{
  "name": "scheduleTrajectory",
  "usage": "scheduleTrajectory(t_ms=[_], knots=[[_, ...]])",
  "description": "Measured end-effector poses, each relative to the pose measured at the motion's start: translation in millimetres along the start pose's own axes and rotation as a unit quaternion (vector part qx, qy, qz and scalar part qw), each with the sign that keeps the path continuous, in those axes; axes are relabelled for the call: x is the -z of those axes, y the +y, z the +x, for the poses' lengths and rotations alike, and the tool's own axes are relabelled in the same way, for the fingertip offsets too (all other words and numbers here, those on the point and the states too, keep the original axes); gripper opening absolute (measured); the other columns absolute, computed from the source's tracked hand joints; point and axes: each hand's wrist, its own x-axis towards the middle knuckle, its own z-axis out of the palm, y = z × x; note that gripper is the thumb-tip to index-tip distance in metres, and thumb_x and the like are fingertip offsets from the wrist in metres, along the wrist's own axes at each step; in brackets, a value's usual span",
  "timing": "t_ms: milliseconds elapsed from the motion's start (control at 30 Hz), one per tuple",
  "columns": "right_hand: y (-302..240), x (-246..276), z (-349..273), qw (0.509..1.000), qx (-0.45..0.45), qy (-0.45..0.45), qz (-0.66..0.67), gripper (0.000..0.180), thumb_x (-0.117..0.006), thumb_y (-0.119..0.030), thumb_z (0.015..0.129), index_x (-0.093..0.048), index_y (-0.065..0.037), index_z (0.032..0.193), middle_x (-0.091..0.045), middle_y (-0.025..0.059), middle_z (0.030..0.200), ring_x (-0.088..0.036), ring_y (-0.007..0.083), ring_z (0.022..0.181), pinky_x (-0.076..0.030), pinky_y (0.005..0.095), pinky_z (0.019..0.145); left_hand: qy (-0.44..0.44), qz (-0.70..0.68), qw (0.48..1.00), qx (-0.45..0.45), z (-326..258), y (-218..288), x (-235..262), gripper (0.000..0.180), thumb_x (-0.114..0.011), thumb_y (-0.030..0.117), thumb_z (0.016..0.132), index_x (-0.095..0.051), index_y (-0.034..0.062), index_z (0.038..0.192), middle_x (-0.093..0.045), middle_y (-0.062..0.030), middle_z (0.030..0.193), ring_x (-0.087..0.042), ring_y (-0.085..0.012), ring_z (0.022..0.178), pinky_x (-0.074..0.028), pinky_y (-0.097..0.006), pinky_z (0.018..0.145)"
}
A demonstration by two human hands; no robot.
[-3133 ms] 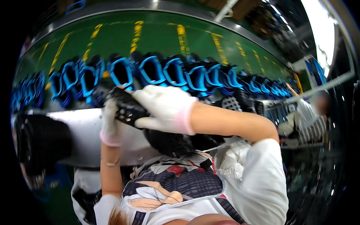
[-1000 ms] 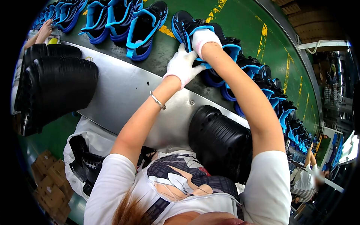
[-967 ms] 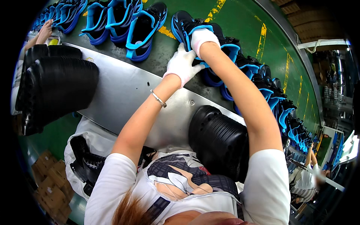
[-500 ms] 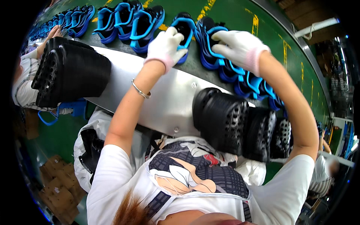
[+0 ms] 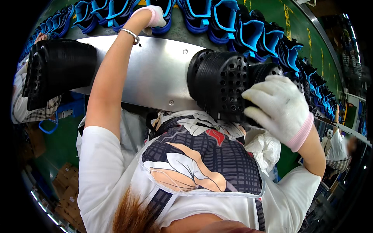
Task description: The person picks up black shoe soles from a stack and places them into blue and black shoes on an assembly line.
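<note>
My left hand [image 5: 154, 17], in a white glove with a pink cuff, reaches to the rear of a black and blue shoe [image 5: 164, 26]. Most of its fingers are hidden, so its grip is unclear. My right hand [image 5: 278, 106], gloved alike, hovers at a stack of black insoles [image 5: 229, 73] with round holes. Its fingers are bent but apart, and nothing shows between them. A second perforated stack [image 5: 268, 70] is partly behind that hand.
A shiny metal board [image 5: 151, 70] lies across in front of me, bearing another black stack [image 5: 64, 64] at its left. Rows of shoes [image 5: 248, 35] line the green surface beyond. Cardboard boxes [image 5: 68, 190] are low on the left; other people sit at both sides.
My right hand has left the shoes and come down to the black stacks. My left hand stays at the shoe row. The view has shifted, showing more shoes at the right.
</note>
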Motion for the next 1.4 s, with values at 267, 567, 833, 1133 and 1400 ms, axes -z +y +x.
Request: scheduleTrajectory(t_ms=[267,567,833,1133,1400], knots=[[-24.3,-31.9,-13.9,0.992,-0.028,0.010,-0.125,0.043,-0.085,-0.031,0.061,-0.065,-0.010,0.094,-0.064,0.0040,0.087,-0.063,0.0234,0.094,-0.043,0.0442,0.106,0.033,-0.017,0.999,0.016,1.4,-10.0,-6.6,0.038,-0.065,0.029,0.093,-0.067,0.0010,0.118,-0.072,-0.0229,0.102,-0.074,-0.0312,0.081,-0.061,-0.041,0.075],[-9.8,-38.5,-20.4,0.993,-0.016,0.062,-0.097,0.043,-0.085,-0.028,0.060,-0.063,-0.009,0.092,-0.062,0.0043,0.088,-0.062,0.0241,0.094,-0.047,0.0406,0.096,0.408,-0.033,0.907,-0.101,-70.6,-7.0,-58.3,0.057,-0.069,0.038,0.091,-0.053,0.0230,0.143,-0.057,-0.0096,0.138,-0.064,-0.0303,0.116,-0.056,-0.045,0.092],[-12.9,-38.1,-18.4,0.991,-0.039,0.073,-0.107,0.049,-0.086,-0.028,0.061,-0.063,-0.008,0.100,-0.063,0.0060,0.097,-0.062,0.0249,0.099,-0.046,0.0428,0.100,0.377,-0.154,0.891,-0.201,-116.2,8.9,-62.7,0.054,-0.071,0.036,0.090,-0.058,0.0169,0.139,-0.059,-0.0115,0.134,-0.063,-0.0303,0.116,-0.054,-0.039,0.096],[-14.3,-24.4,-10.2,0.997,0.000,0.021,-0.073,0.052,-0.087,-0.028,0.057,-0.062,-0.007,0.098,-0.064,0.0072,0.096,-0.062,0.0274,0.099,-0.044,0.0451,0.104,0.164,-0.400,0.862,-0.266,-147.2,17.7,-54.7,0.046,-0.068,0.032,0.094,-0.064,0.0075,0.132,-0.069,-0.0121,0.120,-0.070,-0.0197,0.100,-0.055,-0.033,0.089],[-32.3,34.2,-4.2,0.997,0.006,0.057,-0.046,0.061,-0.089,-0.028,0.048,-0.064,-0.007,0.099,-0.064,0.0082,0.095,-0.064,0.0301,0.094,-0.048,0.0508,0.097,0.017,-0.562,0.758,-0.332,-170.2,26.1,-35.7,0.047,-0.059,0.023,0.100,-0.055,0.0022,0.142,-0.066,-0.0149,0.127,-0.064,-0.0145,0.102,-0.054,-0.028,0.081]])
